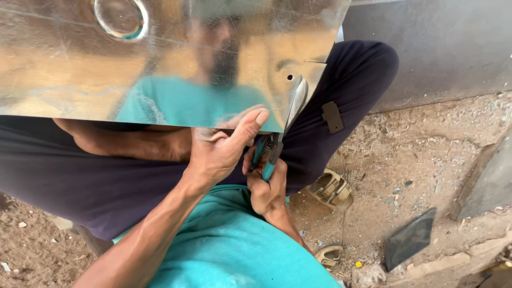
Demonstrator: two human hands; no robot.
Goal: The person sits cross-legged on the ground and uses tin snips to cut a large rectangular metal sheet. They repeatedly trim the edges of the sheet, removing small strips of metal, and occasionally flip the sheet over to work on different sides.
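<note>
A large shiny metal sheet [160, 58] fills the upper left and mirrors a teal shirt. It has a round pressed dimple at its top and a small hole near its right edge. My left hand [221, 146] grips the sheet's lower edge, thumb pressed on the face. My right hand [266, 184] is closed on the teal-handled tin snips [282, 133], whose blades lie against the sheet's right lower edge. Both hands sit close together over my lap.
I squat on dirt ground [416, 154] strewn with small stones. A tan sandal [332, 188] is on my foot. A dark flat scrap [409, 238] lies at the right. A grey wall [442, 42] stands behind, and a slab [488, 181] leans at the far right.
</note>
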